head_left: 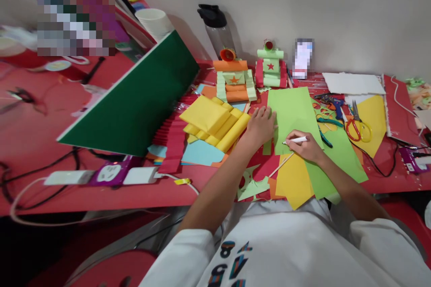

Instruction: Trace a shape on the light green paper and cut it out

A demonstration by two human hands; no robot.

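Observation:
A light green paper sheet [292, 114] lies on the red table [111, 193] in front of me. My left hand [261, 124] rests flat on the sheet's left edge, fingers together, pinning it down. My right hand [305, 145] grips a white pen [295, 140] with its tip touching the sheet's lower part. Under the sheet lie more green [340, 166] and yellow paper [293, 181].
A stack of folded yellow paper [215, 123] sits left of my hand, beside a tilted dark green board [134, 98]. Two paper robots [251, 76] stand at the back by a bottle [217, 29]. Red scissors [357, 126], pliers [325, 136] and cables lie right.

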